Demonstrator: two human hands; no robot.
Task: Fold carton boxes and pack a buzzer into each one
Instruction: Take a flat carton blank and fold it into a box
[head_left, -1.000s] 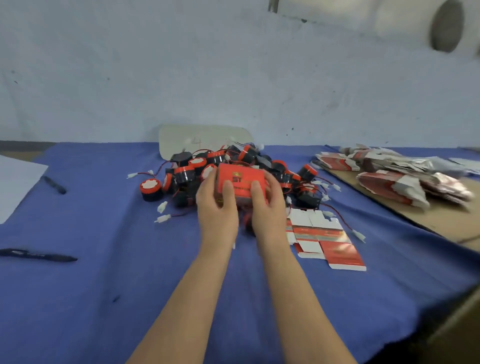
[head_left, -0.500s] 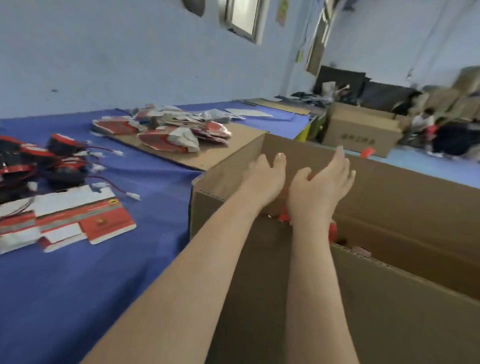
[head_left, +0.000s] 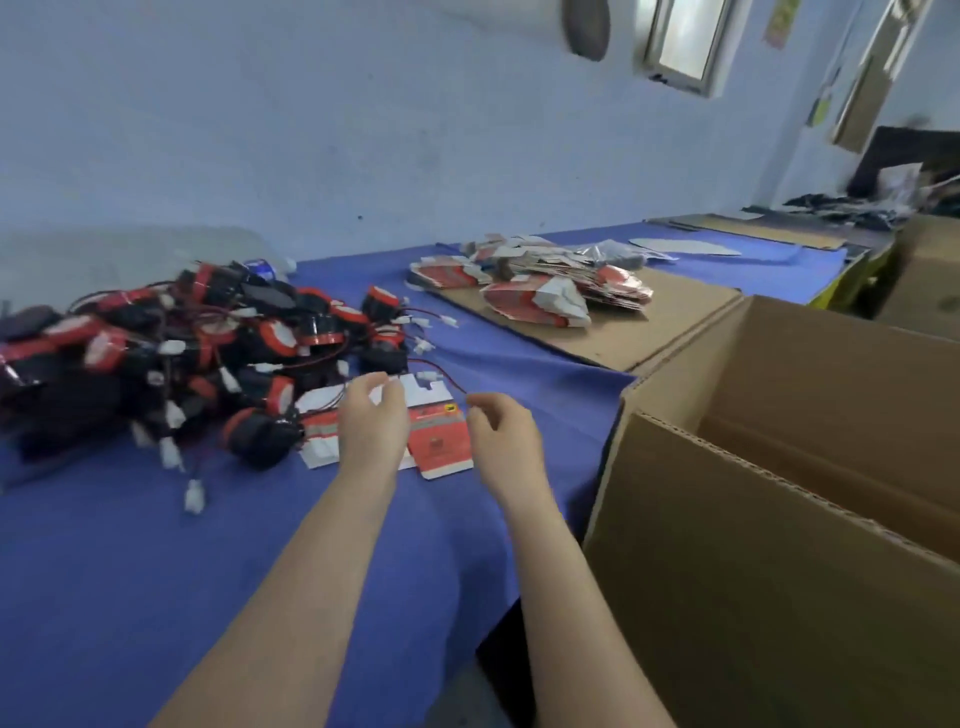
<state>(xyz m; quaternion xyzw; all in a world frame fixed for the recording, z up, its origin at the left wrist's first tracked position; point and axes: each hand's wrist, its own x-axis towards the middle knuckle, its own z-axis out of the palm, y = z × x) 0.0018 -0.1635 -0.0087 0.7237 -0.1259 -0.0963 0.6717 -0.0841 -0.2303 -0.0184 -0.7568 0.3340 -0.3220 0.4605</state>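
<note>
A heap of black and red buzzers (head_left: 208, 358) with red wires and white plugs lies on the blue cloth at the left. A few flat red and white carton blanks (head_left: 439, 439) lie just right of the heap. My left hand (head_left: 371, 423) hovers over the blanks with loosely curled fingers and holds nothing. My right hand (head_left: 501, 436) hangs just right of the blanks, fingers loosely curled, also holding nothing.
A large open cardboard box (head_left: 779, 519) stands at the right, against the table edge. Behind it a cardboard sheet (head_left: 623, 332) carries a pile of flat cartons (head_left: 535, 286). Another brown box (head_left: 930, 275) sits far right.
A second ago both hands held a folded red carton at the buzzer heap. Half a second ago they reached over the big box. Now both hands are back above the flat blanks, holding nothing.
</note>
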